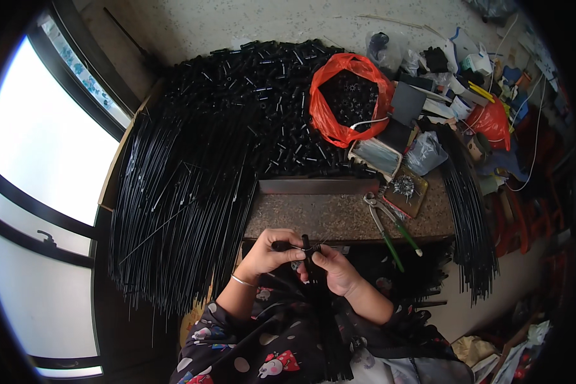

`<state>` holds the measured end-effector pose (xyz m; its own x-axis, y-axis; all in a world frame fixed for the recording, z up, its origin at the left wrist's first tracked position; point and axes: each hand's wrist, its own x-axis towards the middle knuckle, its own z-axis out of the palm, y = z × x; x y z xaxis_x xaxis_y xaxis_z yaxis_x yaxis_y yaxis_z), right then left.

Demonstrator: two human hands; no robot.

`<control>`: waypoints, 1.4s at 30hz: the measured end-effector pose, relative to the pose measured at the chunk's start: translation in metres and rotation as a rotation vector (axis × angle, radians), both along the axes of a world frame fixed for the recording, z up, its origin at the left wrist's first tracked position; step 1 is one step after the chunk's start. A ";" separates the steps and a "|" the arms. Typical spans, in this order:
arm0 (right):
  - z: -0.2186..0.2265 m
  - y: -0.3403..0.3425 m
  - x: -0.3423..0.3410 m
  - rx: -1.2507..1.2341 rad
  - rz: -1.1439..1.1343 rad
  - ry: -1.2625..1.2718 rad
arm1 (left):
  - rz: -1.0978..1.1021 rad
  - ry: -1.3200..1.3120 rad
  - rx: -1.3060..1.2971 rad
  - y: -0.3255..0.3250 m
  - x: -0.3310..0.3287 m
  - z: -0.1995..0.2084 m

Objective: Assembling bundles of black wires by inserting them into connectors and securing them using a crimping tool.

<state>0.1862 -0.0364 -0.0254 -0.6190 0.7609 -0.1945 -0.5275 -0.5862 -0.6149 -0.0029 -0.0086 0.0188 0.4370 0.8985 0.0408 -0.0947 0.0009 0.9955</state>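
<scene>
Both my hands are held close together in front of the table's near edge. My left hand (273,253) grips a short black tube-like piece (306,243) between thumb and fingers. The thumb and fingers of my right hand (340,271) pinch black parts at the same spot, with thin wire-like ends sticking out. Which of these parts are joined I cannot tell. Below the hands, dark thin rods hang down over my patterned clothing. Pincers with green handles (404,231) lie on the speckled tabletop (313,214), right of my hands.
Long black rods (173,192) overhang the table at left; another bundle (470,217) hangs at right. A heap of black tubes (262,70) lies behind a metal strip (320,186). Further right are a red bag (321,121) of small black parts, metal pins (404,185) and clutter.
</scene>
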 end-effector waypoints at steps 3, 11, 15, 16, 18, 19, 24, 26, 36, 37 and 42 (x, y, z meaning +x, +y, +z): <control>0.003 0.004 0.004 -0.074 0.188 0.160 | -0.228 -0.100 0.174 0.010 -0.004 -0.010; 0.012 -0.006 0.006 0.026 0.131 0.115 | -0.217 -0.057 0.016 -0.001 0.001 -0.001; 0.013 -0.012 0.001 0.018 -0.129 -0.031 | 0.040 0.136 0.290 0.018 0.000 0.017; 0.011 -0.016 0.000 0.071 -0.184 -0.062 | 0.122 0.011 0.092 0.020 0.003 0.026; 0.007 -0.019 0.003 0.113 -0.235 -0.091 | 0.040 0.140 0.247 0.022 0.023 0.044; 0.009 -0.019 0.003 0.109 -0.225 -0.098 | -0.083 0.188 0.332 0.021 0.034 0.039; 0.018 -0.025 0.004 0.144 -0.299 -0.101 | -0.350 -0.126 -0.096 0.017 0.035 0.032; 0.014 -0.023 0.005 0.155 -0.301 -0.106 | -0.245 -0.096 0.000 0.016 0.029 0.039; 0.015 -0.019 0.003 0.130 -0.246 -0.105 | -0.062 -0.153 -0.047 0.009 0.023 0.051; 0.013 -0.019 0.002 0.125 -0.247 -0.107 | -0.078 0.152 0.072 0.011 0.020 0.058; 0.016 -0.017 0.003 0.124 -0.254 -0.088 | -0.077 0.287 0.211 0.012 0.023 0.053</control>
